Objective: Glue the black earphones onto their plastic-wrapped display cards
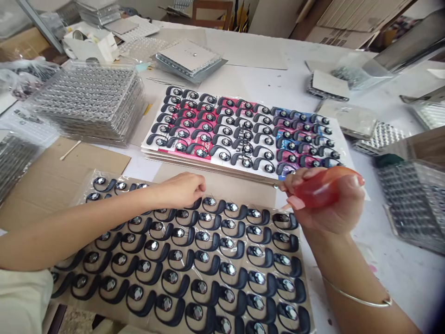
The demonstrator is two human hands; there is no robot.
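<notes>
My right hand (333,211) is wrapped round a red, see-through squeeze bottle (318,188), above the far right corner of a brown board (83,304). Rows of black, curved hook-shaped pieces (227,269), each with a shiny round silver part, lie on this board. Over the far row of these pieces is my left hand (187,189), its fingers curled together; whatever they hold, if anything, is hidden. My left forearm crosses above the left part of the board and covers some pieces.
Behind the board lies a stack of printed cards (243,134) bearing similar black pieces. Stacked clear trays (93,102) stand at the left, near a cotton swab (70,150) on cardboard. More clear trays (413,204) are at the right. A white box (92,44) sits far left.
</notes>
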